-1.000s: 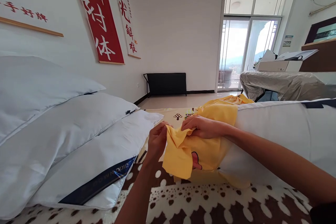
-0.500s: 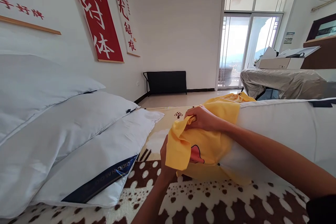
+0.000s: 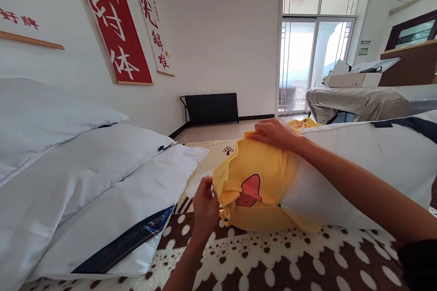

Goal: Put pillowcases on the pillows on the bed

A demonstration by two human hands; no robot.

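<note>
A yellow pillowcase with a red-pink printed patch covers the near end of a white pillow, which lies on its side to the right. Its open rim faces left. My left hand pinches the lower left of that rim between thumb and fingers. At the top, my right hand is closed over the upper edge of the cloth, and its forearm crosses in front of the white pillow. The inside of the pillowcase is mostly hidden.
On the left lie several stacked white pillows, one with a dark blue "DOWN QUILT" band. Beneath everything is a brown-and-cream patterned blanket. Behind stand a black folded frame by the wall and a plastic-covered table bearing boxes.
The bunched flap of yellow cloth has been spread out. My hands have moved apart, the left one leftward and the right one up and right. The view has turned slightly right.
</note>
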